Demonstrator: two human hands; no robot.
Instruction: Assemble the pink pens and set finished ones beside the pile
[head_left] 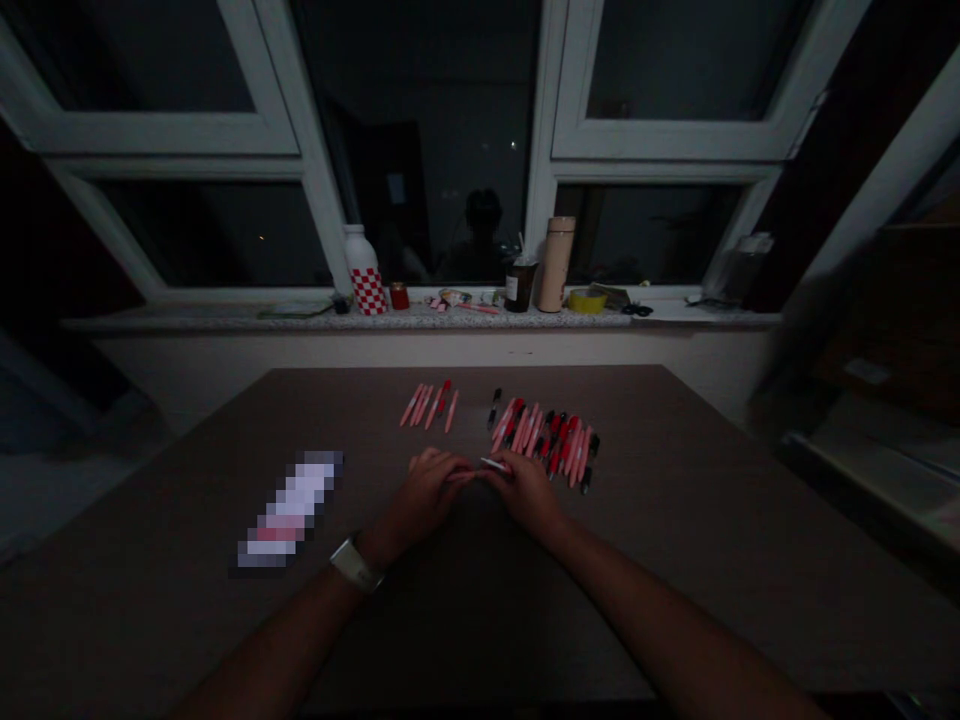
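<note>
My left hand (426, 492) and my right hand (525, 490) meet over the middle of the brown table (675, 520), fingers closed on a pink pen (480, 468) held between them. A watch sits on my left wrist. Just beyond my right hand lies a pile of pink, red and black pens (546, 435). A smaller row of pink pens (430, 405) lies further back to the left.
A blurred flat object (291, 510) lies on the table to the left. The windowsill holds a red-checked bottle (364, 270), a beige flask (557, 264), a dark jar (520, 285) and a yellow tape roll (586, 300). Dark windows are behind.
</note>
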